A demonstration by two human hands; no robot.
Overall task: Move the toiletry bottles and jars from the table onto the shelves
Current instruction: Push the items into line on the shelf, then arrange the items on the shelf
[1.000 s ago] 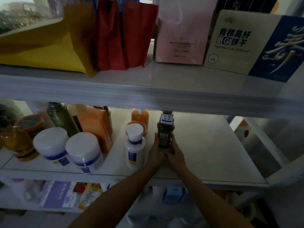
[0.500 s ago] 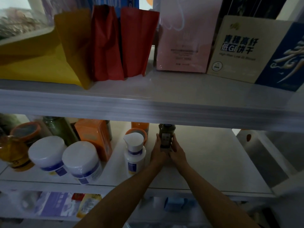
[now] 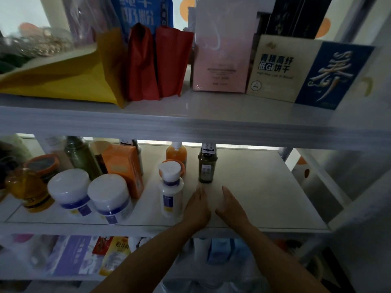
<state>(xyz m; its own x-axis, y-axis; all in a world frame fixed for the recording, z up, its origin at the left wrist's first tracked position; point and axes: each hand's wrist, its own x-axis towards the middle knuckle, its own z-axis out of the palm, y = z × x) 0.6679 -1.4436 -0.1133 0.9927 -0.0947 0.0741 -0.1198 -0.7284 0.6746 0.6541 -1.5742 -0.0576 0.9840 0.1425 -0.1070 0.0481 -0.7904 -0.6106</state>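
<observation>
dark bottle (image 3: 205, 166) upright on shelf (image 3: 264, 187), just beyond both open hands

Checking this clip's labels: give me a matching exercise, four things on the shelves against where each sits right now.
Things:
1 dark glass bottle with white neck label
2 pale pink flat box
3 orange cardboard carton
4 white plastic bottle with blue band

Places:
A upper shelf, right of the red bags
B immediately left of the left hand
C just beyond the fingertips of left and right hand
D behind two white jars

Pairs: 1-C, 2-A, 3-D, 4-B.
</observation>
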